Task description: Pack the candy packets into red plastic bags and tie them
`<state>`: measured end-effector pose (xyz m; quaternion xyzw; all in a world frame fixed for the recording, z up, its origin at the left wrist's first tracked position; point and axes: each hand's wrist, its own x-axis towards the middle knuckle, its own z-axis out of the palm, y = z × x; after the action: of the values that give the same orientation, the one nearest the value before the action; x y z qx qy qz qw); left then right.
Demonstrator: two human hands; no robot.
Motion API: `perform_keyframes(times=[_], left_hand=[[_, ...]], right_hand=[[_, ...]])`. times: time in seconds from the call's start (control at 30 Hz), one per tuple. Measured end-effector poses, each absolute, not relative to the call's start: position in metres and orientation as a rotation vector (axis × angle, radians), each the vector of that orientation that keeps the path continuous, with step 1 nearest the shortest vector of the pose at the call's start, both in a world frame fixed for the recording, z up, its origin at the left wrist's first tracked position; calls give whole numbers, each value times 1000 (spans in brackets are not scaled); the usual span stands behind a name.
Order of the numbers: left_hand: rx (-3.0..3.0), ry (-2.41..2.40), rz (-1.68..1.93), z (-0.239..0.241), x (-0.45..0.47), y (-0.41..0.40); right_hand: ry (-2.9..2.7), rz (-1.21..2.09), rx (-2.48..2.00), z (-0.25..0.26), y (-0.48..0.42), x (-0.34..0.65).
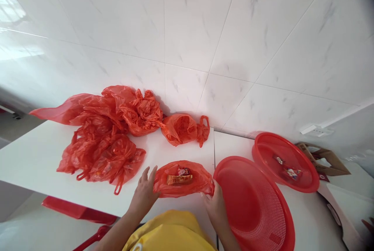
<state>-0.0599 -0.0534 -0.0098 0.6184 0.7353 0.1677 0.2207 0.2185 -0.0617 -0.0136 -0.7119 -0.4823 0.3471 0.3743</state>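
A small red plastic bag (194,185) lies open on the white table (37,157) in front of me, with a snack bar and a small wrapped sweet showing inside. My left hand (143,193) rests against the bag's left edge, fingers spread. My right hand (215,204) pinches the bag's right edge, fingers curled on the plastic. A yellow garment of mine fills the bottom centre.
A heap of crumpled red bags (105,134) lies at the table's left, and one more red bag (182,128) sits by the tiled wall. Two red plastic baskets stand right: a near one (257,208) and a far one (284,161) holding sweets. A cardboard box (324,157) is beyond.
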Motion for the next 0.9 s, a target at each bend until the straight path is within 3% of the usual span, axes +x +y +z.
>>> perform_keyframes(times=[0.17, 0.3, 0.53, 0.9], left_hand=[[1499, 1917, 494, -1, -80, -43], [1318, 1710, 804, 19, -81, -18], [1147, 1343, 1321, 94, -68, 17], [1613, 1434, 1115, 125, -52, 13]], right_hand=[[-1282, 879, -1815, -5, -66, 224], [-1312, 836, -1793, 22, -52, 224], [-1212, 777, -1460, 85, -31, 226], [-967, 1137, -1332, 103, -15, 209]])
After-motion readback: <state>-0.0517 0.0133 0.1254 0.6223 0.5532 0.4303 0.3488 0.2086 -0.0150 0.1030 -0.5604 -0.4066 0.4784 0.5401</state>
